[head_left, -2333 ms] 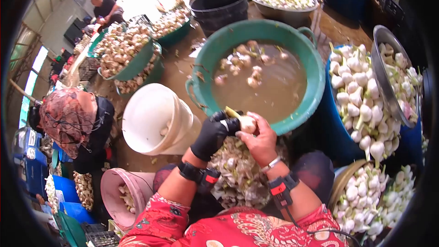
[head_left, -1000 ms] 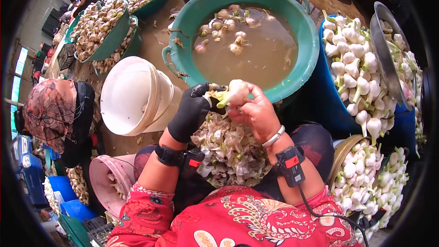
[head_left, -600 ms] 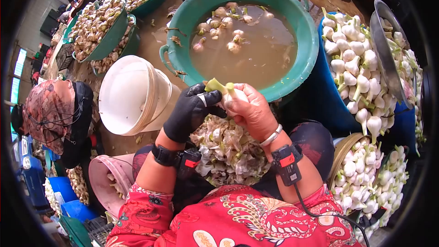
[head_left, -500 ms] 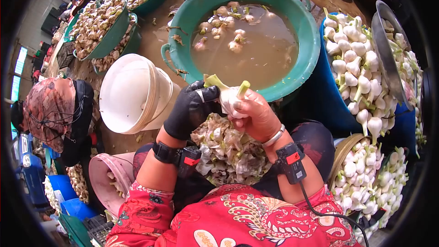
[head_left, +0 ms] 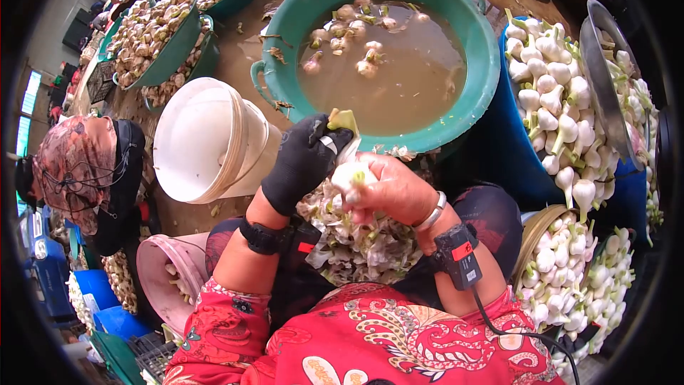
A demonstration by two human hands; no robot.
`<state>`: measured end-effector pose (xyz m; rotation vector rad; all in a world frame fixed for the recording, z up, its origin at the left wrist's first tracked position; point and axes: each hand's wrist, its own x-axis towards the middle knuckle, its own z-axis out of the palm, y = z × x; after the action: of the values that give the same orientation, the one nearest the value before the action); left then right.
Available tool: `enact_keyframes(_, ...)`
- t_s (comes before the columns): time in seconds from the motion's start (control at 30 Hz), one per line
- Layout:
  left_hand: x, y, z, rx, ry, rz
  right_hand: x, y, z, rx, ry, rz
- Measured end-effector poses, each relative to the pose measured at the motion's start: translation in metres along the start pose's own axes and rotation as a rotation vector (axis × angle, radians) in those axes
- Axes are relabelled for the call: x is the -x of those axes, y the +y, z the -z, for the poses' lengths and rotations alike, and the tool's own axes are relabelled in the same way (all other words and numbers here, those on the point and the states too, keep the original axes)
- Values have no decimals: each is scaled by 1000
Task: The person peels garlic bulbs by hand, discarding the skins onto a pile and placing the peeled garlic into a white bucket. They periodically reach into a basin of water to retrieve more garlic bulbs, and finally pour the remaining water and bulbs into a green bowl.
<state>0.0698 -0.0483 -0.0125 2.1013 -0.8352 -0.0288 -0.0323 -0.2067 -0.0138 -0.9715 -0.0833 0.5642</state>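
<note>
My right hand [head_left: 399,189] is closed around a white garlic bulb [head_left: 349,174] with its cut green stem end towards me. My left hand [head_left: 303,164], in a black glove, grips a pale strip of garlic skin [head_left: 343,120] that stretches down to the bulb. Below both hands, a heap of loose garlic peelings [head_left: 370,246] lies in my lap. Just beyond them stands a wide green basin [head_left: 474,93] of murky water, where several unpeeled bulbs [head_left: 368,68] float.
On the right, a blue tub [head_left: 524,164] and a tan bucket [head_left: 531,242] hold peeled garlic. A white bucket [head_left: 192,142] and a pink bucket [head_left: 160,271] lie tipped on the left. A person in a patterned cap [head_left: 78,164] sits there; green tubs [head_left: 171,64] of garlic stand behind.
The strip of skin has been drawn away from the bulb by my left hand. My right hand has turned the bulb and moved slightly down. Some peelings now show by the basin's near rim.
</note>
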Motion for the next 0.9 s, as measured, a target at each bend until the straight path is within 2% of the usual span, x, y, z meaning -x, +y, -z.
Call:
enact_keyframes(0.07,3,-7,4,290,-124,133,-2,-2,3,-51,191,65)
enact_keyframes(0.1,3,-1,8,661,-70,454,-1,1,8,-77,226,135)
enact_keyframes(0.13,3,7,22,753,-112,589,-2,1,10,-73,230,143)
enact_keyframes(0.2,3,25,32,771,-233,548,-5,0,10,-124,442,210)
enact_keyframes(0.23,7,36,29,843,-264,522,-7,0,10,-101,445,219)
enact_keyframes(0.27,10,50,15,919,-169,467,-11,3,11,-102,447,221)
enact_keyframes(0.33,8,30,8,313,-149,-105,-21,5,9,-364,326,320)
enact_keyframes(0.37,11,25,7,314,-146,-101,-13,4,5,-436,379,312)
enact_keyframes(0.4,11,28,9,583,-152,162,-17,8,7,-435,376,309)
enact_keyframes(0.43,9,30,11,848,-155,425,-25,14,12,-354,548,464)
enact_keyframes(0.47,9,22,12,957,-106,400,-31,17,14,-269,715,618)
enact_keyframes(0.5,7,17,15,941,-45,424,-26,6,8,-194,687,666)
enact_keyframes(0.53,3,11,19,923,22,448,-22,3,6,-138,568,729)
enact_keyframes(0.6,1,1,24,960,61,406,-5,-5,0,-26,375,452)
enact_keyframes(0.67,0,14,31,917,36,353,-3,5,14,437,194,61)
enact_keyframes(0.7,2,12,33,1006,13,425,-4,8,14,883,260,-19)
enact_keyframes(0.73,3,12,32,1006,7,427,-6,10,15,880,265,-20)
enact_keyframes(0.8,6,13,26,896,-1,383,-11,10,15,710,717,151)
enact_keyframes(0.83,7,13,22,997,5,394,-13,7,12,487,777,283)
enact_keyframes(0.87,9,13,17,1002,-4,397,-15,3,8,485,787,280)
enact_keyframes(0.9,10,15,12,833,-17,363,-17,-1,4,304,817,305)
